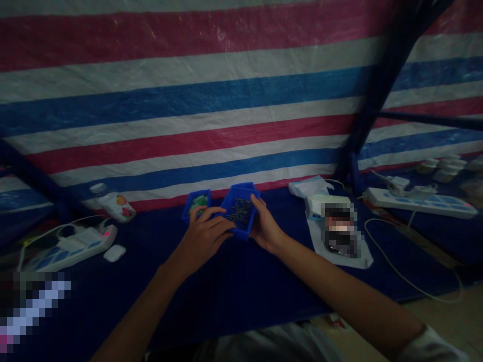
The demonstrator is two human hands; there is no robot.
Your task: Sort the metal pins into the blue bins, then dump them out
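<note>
A blue plastic bin (243, 231) with many dark, thin screws (240, 212) in it is held slightly tilted over the table. My right hand (267, 227) grips its right side, thumb on the rim and the other fingers mostly hidden behind and below. Across its left edge lies my left hand (209, 229), fingers bent against the rim; their tips partly cover the bin. Just left of it, a second blue bin (186, 210) contains small green and pale pieces (199, 202), partly hidden by my left hand. Another blue bin (247, 185) shows behind the held one.
Left on the dark blue table (226, 286) are a bottle (115, 203), a power strip (85, 249) and a small white case (114, 253). To the right lie a tissue pack (315, 203), a blurred-out object (341, 231) and another power strip (422, 202) with a cable. Striped sheeting (188, 120) hangs behind.
</note>
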